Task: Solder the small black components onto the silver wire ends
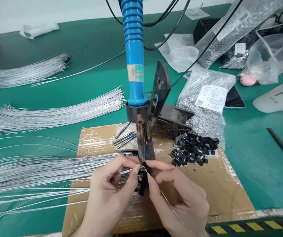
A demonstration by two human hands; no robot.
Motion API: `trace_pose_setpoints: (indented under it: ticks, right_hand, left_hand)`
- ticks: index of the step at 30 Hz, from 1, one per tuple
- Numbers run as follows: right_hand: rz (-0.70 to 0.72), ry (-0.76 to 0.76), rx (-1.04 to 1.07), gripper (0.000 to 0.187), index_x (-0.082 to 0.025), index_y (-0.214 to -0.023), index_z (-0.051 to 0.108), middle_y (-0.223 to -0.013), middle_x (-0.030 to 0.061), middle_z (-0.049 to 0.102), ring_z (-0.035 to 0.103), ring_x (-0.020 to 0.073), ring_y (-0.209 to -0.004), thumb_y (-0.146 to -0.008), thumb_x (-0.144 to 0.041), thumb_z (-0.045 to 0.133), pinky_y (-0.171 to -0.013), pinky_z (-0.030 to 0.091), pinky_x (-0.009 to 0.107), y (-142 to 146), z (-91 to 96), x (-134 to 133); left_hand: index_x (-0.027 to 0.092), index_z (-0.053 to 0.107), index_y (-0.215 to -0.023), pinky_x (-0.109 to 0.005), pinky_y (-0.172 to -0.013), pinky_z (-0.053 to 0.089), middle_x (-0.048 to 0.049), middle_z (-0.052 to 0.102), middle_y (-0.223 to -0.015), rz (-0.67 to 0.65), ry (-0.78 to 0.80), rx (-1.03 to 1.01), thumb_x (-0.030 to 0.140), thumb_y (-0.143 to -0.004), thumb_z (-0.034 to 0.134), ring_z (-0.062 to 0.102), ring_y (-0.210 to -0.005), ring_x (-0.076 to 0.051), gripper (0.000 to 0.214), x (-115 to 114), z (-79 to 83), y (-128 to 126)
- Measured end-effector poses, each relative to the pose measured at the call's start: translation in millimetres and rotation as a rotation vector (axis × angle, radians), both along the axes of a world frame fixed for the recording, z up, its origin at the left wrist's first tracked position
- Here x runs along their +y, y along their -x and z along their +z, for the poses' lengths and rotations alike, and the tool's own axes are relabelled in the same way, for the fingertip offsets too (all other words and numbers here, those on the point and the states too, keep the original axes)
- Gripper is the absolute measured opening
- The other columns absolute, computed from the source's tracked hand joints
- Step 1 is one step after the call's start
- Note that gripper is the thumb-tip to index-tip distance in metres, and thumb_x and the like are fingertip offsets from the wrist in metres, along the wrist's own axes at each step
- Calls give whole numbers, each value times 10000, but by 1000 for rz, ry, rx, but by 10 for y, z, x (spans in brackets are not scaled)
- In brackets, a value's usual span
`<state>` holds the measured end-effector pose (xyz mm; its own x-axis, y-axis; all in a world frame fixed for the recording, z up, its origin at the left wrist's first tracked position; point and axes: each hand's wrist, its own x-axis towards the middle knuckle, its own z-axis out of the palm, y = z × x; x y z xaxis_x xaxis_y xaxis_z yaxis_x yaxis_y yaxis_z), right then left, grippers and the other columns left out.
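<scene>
A blue-handled soldering iron [135, 56] stands clamped with its dark tip [141, 144] pointing down. Right under that tip, my left hand [113, 191] pinches the end of a thin white wire between thumb and index finger; the small part at its end is mostly hidden by my fingertips. My right hand [180, 194] has thumb and index finger closed on a thin silvery solder wire [165, 197], which runs from the tip down across the palm. Beneath both hands, wire ends with black connectors [143, 184] lie on the cardboard [220, 194].
Bundles of white wires [57, 115] lie at left. A pile of small black connectors [195, 148] sits right of the iron, near a dark fan [172, 123]. Behind are metal rods [125, 140], a bubble-wrap bag [205, 89], a phone [234, 98] and a white cup [278, 95].
</scene>
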<state>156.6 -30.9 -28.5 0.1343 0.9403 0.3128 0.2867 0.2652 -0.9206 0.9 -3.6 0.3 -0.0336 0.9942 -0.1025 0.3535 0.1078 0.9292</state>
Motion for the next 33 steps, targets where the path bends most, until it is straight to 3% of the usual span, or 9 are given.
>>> trace_pose_setpoints:
  ticks: [23,33]
  right_hand:
    - [3,-38,-34,182,-205,-854,638,-985,66,817,812,188,-889,-865,-32,693,-816,659,250,-4,0,2]
    - [2,-39,-28,186,-200,-856,645,-956,62,806,800,164,-876,-860,-23,702,-807,629,223,2,-8,8]
  left_hand:
    - [218,740,-783,-204,-684,595,-16,787,-879,-13,53,58,233,-913,714,771,-814,-188,133,-44,-11,36]
    - [222,731,-791,-200,-680,574,-10,783,-877,-40,59,60,225,-920,709,750,-804,-174,131,-51,-24,46]
